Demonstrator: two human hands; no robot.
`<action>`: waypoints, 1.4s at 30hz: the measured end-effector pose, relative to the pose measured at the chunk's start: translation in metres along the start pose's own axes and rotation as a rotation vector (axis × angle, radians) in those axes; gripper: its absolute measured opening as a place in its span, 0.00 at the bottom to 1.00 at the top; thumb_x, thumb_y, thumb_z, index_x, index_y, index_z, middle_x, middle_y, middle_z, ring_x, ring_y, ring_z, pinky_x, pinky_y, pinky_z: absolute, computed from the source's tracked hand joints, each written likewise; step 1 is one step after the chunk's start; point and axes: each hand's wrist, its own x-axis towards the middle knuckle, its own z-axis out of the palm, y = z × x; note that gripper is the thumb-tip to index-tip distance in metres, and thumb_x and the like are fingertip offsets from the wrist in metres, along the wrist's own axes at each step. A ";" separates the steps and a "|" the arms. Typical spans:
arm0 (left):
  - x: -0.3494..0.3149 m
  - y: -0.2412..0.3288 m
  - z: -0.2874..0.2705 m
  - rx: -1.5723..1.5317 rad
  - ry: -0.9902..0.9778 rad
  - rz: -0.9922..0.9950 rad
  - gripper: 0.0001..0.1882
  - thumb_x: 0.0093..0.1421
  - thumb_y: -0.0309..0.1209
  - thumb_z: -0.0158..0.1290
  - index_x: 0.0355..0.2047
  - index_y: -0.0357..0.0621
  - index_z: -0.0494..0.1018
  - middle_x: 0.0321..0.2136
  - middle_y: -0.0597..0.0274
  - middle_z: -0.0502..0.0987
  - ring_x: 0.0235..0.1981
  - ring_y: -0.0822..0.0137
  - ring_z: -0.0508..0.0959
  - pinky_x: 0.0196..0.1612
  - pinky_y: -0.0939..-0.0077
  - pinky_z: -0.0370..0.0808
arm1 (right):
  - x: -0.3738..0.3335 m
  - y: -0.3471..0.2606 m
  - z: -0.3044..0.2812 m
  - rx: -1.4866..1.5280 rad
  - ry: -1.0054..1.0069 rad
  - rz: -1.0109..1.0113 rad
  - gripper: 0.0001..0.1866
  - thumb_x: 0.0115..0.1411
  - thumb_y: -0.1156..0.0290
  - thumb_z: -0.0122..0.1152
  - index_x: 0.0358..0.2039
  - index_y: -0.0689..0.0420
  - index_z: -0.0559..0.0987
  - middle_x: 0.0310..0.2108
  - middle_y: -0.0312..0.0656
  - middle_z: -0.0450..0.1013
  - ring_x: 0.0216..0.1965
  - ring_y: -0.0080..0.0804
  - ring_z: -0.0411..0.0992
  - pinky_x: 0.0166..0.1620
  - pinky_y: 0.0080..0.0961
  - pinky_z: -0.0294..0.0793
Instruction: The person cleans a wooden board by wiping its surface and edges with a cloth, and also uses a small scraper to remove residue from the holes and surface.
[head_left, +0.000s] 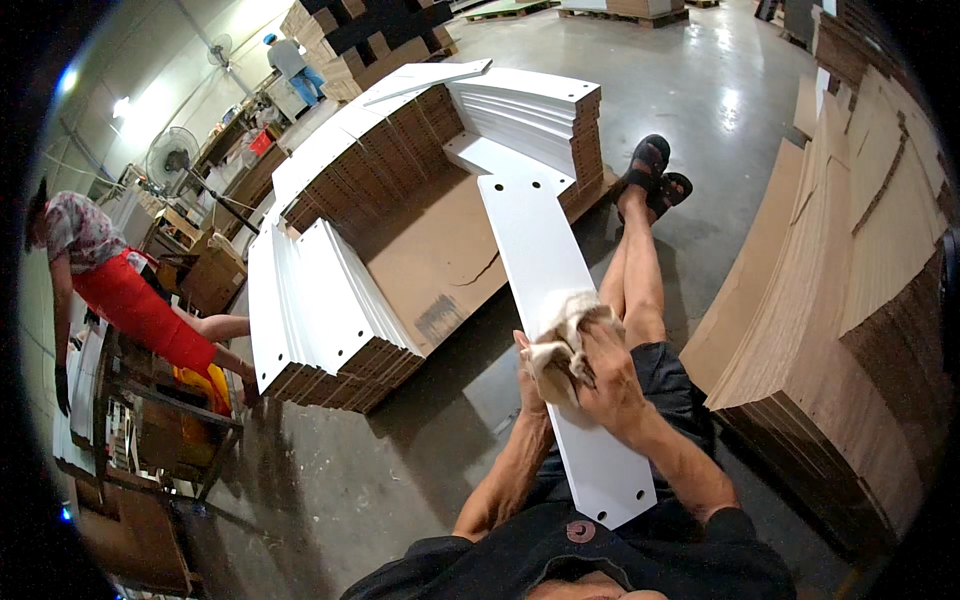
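Observation:
A long white board (540, 240) with dark round holes at both ends lies tilted over my lap, its far end reaching toward the stacks. My left hand (532, 375) grips the board's left edge near its middle. Pressed on the white face, a crumpled cream cloth (560, 350) is bunched under my right hand (608, 375), whose fingers are closed round it. Part of the cloth hides the left fingertips.
Stacked white boards (320, 290) stand on a cardboard-covered pallet (440, 260) ahead. Tall piles of brown sheets (800, 330) rise at my right. A co-worker in a red apron (140, 300) bends beside a rack (165, 400) at left; another person (292, 68) stands far back near a fan (172, 150).

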 end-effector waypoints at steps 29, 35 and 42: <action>0.096 0.094 -0.049 -0.153 -0.347 0.333 0.56 0.54 0.73 0.43 0.68 0.41 0.51 0.58 0.33 0.63 0.60 0.42 0.69 0.56 0.39 0.75 | -0.087 0.032 -0.116 0.236 -0.322 0.915 0.12 0.55 0.71 0.58 0.37 0.64 0.78 0.29 0.41 0.76 0.31 0.30 0.74 0.36 0.26 0.73; 0.095 0.087 -0.042 -0.339 -0.302 0.289 0.55 0.54 0.70 0.48 0.68 0.40 0.51 0.56 0.31 0.63 0.57 0.36 0.70 0.53 0.32 0.74 | -0.106 0.046 -0.092 0.817 -0.193 0.974 0.27 0.65 0.49 0.55 0.40 0.66 0.79 0.32 0.37 0.77 0.32 0.23 0.72 0.37 0.21 0.72; 0.085 0.062 -0.040 -0.224 -0.255 0.265 0.57 0.53 0.75 0.43 0.68 0.40 0.50 0.57 0.36 0.64 0.58 0.43 0.70 0.55 0.45 0.76 | -0.063 0.001 -0.052 0.840 -0.550 0.931 0.22 0.56 0.63 0.69 0.45 0.65 0.79 0.36 0.37 0.79 0.37 0.23 0.74 0.43 0.23 0.75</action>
